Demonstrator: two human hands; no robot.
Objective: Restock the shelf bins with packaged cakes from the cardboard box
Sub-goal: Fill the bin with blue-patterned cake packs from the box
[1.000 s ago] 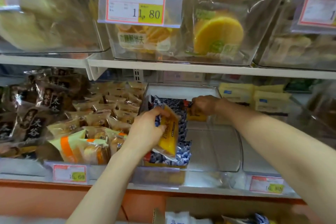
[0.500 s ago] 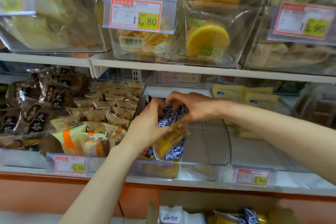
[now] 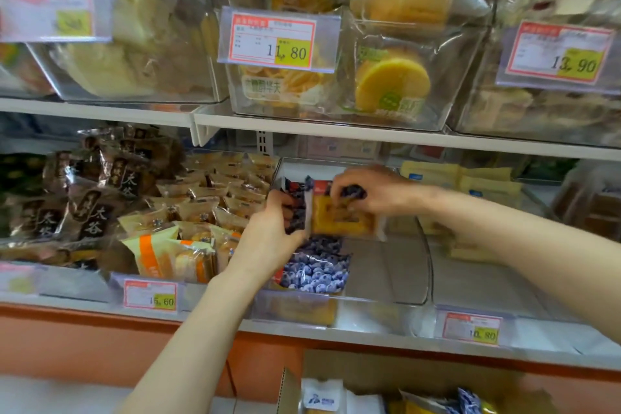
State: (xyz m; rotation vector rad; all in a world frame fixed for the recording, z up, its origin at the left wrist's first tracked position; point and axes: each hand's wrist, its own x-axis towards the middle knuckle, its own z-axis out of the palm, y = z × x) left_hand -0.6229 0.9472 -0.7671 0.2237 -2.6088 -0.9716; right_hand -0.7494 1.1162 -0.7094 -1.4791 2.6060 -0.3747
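One cake packet between left hand, right hand

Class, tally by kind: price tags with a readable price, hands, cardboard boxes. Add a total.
Readable price tags: 4 (11.80, 13.90, 15.60, 10.80)
Hands: 2 (left hand, right hand)
Cardboard box: 1
Total: 7
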